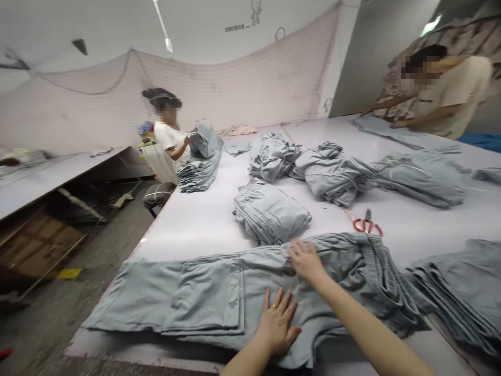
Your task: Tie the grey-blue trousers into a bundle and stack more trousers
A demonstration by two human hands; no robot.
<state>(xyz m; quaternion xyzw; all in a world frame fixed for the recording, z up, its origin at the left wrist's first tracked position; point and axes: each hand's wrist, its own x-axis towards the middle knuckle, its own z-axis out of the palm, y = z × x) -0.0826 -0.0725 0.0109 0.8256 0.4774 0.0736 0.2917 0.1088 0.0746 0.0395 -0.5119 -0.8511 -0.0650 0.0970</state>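
Head view. Grey trousers (203,297) lie flat across the near part of the table (195,219), legs running left and waistband bunched at the right. Their left end reaches nearly to the table's left edge, and their near hem lies close to the near edge. The left hand (277,325) (a ring on one finger) rests palm down on the cloth close to the near hem, fingers apart, clasping nothing. The right hand (306,259) lies flat farther in, at the far edge of the trousers, fingers loosely spread, likewise gripping nothing. Just beyond the right hand sits a folded bundle (270,214). Red-handled scissors (367,225) lie on bare table to the right of the bundle, just beyond the waistband. A stack (465,287) of like garments occupies the near right, just beside the waistband. Loose heaps (332,172) crowd the far middle and right. Bare table lies to the left of the bundle, up to the left edge, past which the floor (58,292) drops away. One person (168,138) stands at the far left edge holding grey cloth; a second person (450,94) leans over the far right.
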